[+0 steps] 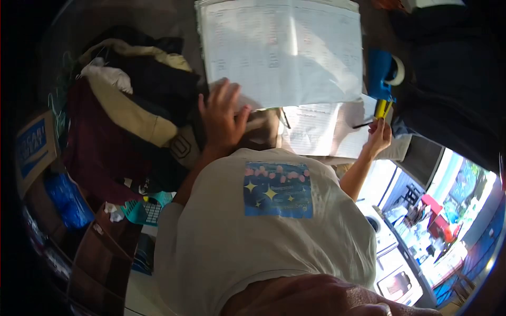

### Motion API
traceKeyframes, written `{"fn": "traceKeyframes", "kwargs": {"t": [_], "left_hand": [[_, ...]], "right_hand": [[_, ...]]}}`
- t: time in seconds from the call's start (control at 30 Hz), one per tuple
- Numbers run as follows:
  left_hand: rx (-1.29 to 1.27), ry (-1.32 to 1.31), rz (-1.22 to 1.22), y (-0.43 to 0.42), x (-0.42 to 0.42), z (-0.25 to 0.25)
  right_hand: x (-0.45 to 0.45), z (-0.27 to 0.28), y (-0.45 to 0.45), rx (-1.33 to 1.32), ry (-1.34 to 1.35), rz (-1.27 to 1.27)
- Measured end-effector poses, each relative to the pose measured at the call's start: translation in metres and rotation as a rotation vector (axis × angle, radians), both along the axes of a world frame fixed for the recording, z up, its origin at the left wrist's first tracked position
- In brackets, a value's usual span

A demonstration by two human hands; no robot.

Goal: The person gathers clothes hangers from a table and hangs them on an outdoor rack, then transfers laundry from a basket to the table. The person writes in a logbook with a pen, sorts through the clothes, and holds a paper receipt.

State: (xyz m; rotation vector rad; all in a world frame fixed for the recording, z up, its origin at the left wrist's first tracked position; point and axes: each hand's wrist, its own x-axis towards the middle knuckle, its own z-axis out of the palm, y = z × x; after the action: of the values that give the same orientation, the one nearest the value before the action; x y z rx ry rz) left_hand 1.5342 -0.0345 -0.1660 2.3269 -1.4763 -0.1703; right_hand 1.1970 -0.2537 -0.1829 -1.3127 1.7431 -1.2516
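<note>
My left hand (222,113) lies with fingers spread over the lower left corner of a large sheet of paper (284,52) bearing columns of handwriting. Under that sheet's lower edge shows a lined, written page (311,131). On the right, my right hand (379,138) has its fingers closed at the lower end of a slim yellow object (381,109), whose exact kind I cannot make out. A thin black stick, perhaps a pen (361,126), points left from beside these fingers. Just above stands a blue tape dispenser (379,73) with a pale tape roll (396,71).
Dark and maroon clothing (100,142) with cream bands is heaped on the left. Further down are a teal tray (136,211) with a calculator (153,213), a blue plastic bag (67,200) and a printed carton (36,147). Dark fabric (448,79) fills the upper right.
</note>
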Motion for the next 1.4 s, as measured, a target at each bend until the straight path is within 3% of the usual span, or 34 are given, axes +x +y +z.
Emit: {"fn": "traceKeyframes", "kwargs": {"t": [0.07,0.13,0.23,0.37,0.43,0.47,0.5,0.63,0.73,0.87,0.93,1.2,1.4], "left_hand": [[-0.207,0.226,0.077,-0.006,0.016,-0.005],[-0.316,0.023,0.175,-0.011,0.02,-0.018],[-0.419,0.14,0.224,-0.024,0.036,-0.024],[-0.376,0.286,0.308,-0.035,0.051,-0.03],[-0.315,0.327,0.45,-0.038,0.057,-0.031],[-0.357,0.153,0.393,-0.036,0.069,-0.047],[-0.309,0.244,0.457,-0.038,0.073,-0.043],[-0.317,0.457,0.597,-0.052,0.079,-0.031],[-0.431,0.604,0.543,-0.051,0.098,-0.061],[-0.296,0.701,0.641,-0.059,0.102,-0.033],[-0.364,0.786,0.64,-0.06,0.106,-0.037],[-0.547,1.295,0.6,-0.063,0.115,-0.048],[-0.537,1.384,0.602,-0.061,0.118,-0.041]], "right_hand": [[-0.017,-0.002,-0.001,-0.007,0.013,-0.019],[-0.008,0.01,0.006,-0.015,-0.066,-0.093],[-0.018,-0.001,0.004,0.013,-0.067,-0.091],[-0.017,0.005,0.007,0.179,0.04,-0.117],[-0.017,0.005,0.006,0.475,0.643,0.039],[-0.032,-0.019,0.003,0.416,0.948,0.108],[-0.02,-0.006,0.008,0.497,0.796,0.085],[-0.033,-0.017,0.008,0.376,0.546,0.137],[-0.015,0.007,0.016,0.257,-0.083,0.05],[0.022,0.027,0.014,0.159,-0.309,0.091],[0.062,0.037,0.012,0.154,-0.552,0.12],[0.194,0.04,0.029,0.252,-0.646,0.527],[0.265,0.018,0.04,0.229,-0.674,0.695]]}}
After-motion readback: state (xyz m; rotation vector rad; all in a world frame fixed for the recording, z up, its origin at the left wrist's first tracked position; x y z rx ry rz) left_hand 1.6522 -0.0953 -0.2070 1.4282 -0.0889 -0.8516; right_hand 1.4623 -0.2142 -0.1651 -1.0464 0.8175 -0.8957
